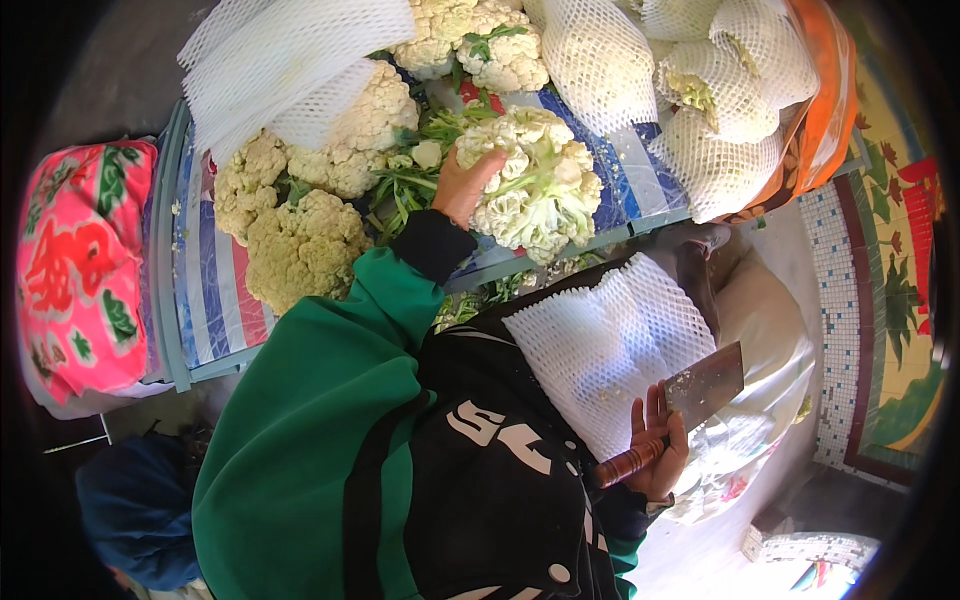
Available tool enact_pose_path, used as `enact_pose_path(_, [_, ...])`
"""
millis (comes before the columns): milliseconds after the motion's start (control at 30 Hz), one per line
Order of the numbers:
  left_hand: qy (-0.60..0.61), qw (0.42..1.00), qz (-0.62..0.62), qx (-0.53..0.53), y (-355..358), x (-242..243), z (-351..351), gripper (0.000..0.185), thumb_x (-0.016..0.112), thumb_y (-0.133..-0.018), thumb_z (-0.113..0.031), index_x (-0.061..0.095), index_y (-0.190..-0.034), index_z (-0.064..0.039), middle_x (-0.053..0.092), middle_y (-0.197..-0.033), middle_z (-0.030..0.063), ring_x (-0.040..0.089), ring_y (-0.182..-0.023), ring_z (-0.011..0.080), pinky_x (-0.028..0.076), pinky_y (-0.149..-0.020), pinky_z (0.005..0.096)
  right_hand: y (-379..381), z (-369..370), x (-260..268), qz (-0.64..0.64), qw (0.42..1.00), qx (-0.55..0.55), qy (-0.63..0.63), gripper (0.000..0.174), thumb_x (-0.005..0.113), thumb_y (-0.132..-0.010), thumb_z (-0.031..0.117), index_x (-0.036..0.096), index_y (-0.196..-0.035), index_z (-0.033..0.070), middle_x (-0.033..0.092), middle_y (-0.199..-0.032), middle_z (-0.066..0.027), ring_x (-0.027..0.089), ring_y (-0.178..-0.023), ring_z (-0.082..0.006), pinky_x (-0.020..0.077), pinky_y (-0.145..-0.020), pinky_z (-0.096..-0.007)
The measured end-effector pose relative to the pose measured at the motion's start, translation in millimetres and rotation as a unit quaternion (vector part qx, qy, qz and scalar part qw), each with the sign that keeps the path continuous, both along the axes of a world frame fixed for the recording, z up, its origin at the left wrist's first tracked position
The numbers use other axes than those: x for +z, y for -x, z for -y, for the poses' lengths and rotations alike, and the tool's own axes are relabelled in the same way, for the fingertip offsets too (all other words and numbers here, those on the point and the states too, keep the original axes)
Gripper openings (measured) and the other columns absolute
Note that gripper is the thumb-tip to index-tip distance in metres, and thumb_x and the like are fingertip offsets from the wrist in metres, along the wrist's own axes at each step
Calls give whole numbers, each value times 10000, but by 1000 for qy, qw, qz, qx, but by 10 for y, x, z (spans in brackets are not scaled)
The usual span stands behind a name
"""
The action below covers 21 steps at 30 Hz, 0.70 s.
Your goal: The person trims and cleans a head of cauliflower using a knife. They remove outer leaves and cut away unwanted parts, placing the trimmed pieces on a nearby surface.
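Observation:
My left hand (463, 187) grips the left side of a cauliflower head (551, 180) at the near edge of a table covered with striped plastic sheeting (622, 169); some fingers are hidden behind the head. In my right hand (664, 457), at the lower right, lies a cleaver with a turned wooden handle (630, 463) and a broad blade (705, 382). A white foam net sleeve (600, 345) is spread over my lap beside the blade. Cut green leaves (409, 187) lie between the held head and more cauliflowers (306, 244) on the left.
Flat foam nets (285, 67) lie at the upper left, and net-wrapped cauliflowers (727, 157) by an orange bag (825, 105) at the upper right. A pale sack (765, 322) stands at right. A pink floral cloth bundle (86, 270) and a person in dark blue (139, 510) are at left.

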<state>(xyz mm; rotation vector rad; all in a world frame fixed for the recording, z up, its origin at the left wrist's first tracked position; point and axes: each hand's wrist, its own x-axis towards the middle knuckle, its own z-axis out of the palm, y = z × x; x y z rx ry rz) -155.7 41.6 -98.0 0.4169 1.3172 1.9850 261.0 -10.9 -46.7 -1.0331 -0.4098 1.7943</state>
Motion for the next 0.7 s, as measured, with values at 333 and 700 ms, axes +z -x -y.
enact_pose_path(333, [-22, 999, 39, 2, 139, -299, -13, 583, 758, -803, -275, 532, -1263, 4, 628, -1116, 89, 615, -973, 190, 503, -858, 347, 24, 21, 20, 1, 1000, -25, 4, 451, 554, -979, 127, 440, -1411, 71, 564, -1360, -128, 543, -1285, -308, 422, -1080, -535])
enact_pose_path(700, [-41, 998, 46, 6, 201, -478, 4, 552, 724, -822, -282, 534, -1255, 4, 610, -1124, 79, 593, -977, 189, 484, -869, 339, -13, 54, 21, -27, 999, -30, 2, 419, 539, -976, 96, 453, -1384, 58, 560, -1355, -133, 521, -1311, -338, 410, -1095, -560])
